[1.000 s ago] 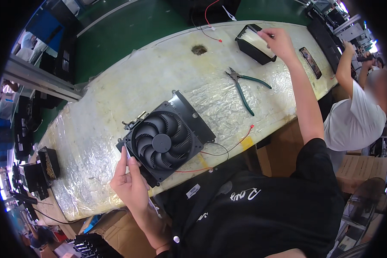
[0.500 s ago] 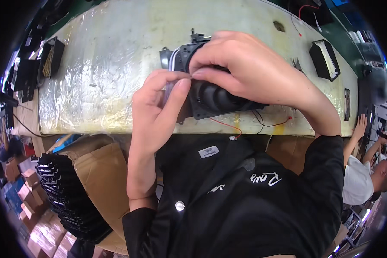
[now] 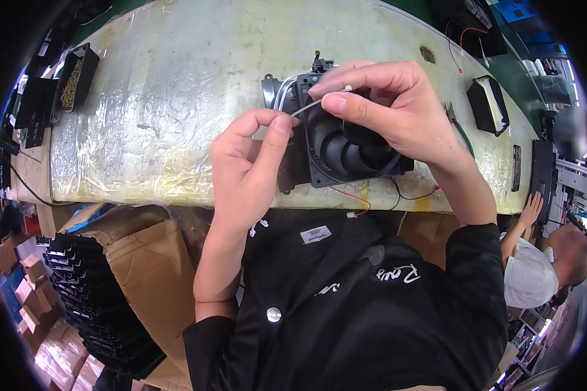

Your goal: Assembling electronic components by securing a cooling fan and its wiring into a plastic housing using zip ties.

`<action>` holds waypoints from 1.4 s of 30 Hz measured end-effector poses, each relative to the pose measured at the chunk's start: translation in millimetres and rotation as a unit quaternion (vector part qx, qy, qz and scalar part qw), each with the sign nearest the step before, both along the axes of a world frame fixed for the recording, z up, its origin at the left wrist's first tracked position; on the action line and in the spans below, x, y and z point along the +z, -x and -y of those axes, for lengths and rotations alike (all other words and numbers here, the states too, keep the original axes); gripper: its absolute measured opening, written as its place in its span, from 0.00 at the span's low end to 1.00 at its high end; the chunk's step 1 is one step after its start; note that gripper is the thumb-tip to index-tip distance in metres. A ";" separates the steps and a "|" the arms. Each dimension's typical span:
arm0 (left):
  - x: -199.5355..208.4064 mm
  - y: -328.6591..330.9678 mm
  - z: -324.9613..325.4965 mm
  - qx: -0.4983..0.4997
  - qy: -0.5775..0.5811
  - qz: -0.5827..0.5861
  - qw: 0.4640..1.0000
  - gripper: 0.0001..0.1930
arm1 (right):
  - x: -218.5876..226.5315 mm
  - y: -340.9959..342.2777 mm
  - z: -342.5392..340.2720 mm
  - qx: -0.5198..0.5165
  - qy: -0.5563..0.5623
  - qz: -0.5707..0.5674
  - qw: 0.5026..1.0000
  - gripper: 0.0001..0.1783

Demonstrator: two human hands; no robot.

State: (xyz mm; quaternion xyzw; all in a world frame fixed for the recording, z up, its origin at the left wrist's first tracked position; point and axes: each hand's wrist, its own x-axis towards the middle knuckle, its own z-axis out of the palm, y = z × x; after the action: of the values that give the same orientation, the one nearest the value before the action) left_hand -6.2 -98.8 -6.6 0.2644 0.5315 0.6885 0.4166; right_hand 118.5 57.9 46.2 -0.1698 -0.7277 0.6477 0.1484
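A black housing with a round fan (image 3: pixel 342 146) lies near the front edge of the table. Pale grey-white cables (image 3: pixel 282 94) curve over its left side. My left hand (image 3: pixel 244 169) is closed, thumb and forefinger pinching a thin white strand (image 3: pixel 308 107) beside these cables. Over the fan, my right hand (image 3: pixel 398 114) pinches the strand's other end, where a small white tip (image 3: pixel 348 87) shows; whether it is a wire or a cable tie I cannot tell. Two small white connectors (image 3: pixel 259 227) hang below my left wrist. A red wire (image 3: pixel 362 203) trails from the housing over the table edge.
A black bin of small brass-coloured parts (image 3: pixel 78 78) stands at left, another black bin (image 3: pixel 488 104) at right, near pliers (image 3: pixel 451 116). Stacked black parts (image 3: pixel 88 300) fill a cardboard box (image 3: pixel 156 260) at lower left. A co-worker (image 3: pixel 535 270) sits at far right.
My right hand has pulled back to the right and turned, drawing the strand into view. The housing now shows more of its fan and sits slightly further right in the picture.
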 end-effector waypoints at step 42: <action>2.8 1.0 29.0 0.011 0.081 -0.089 0.993 0.13 | 14.0 25.6 1.1 -0.013 -0.128 0.061 0.990 0.13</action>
State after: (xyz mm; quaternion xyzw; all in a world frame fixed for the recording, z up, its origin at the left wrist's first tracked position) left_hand -7.3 -127.8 -3.7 0.2841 0.6232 0.6216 0.3801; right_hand 92.8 56.8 60.2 -0.1982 -0.8101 0.5355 0.1330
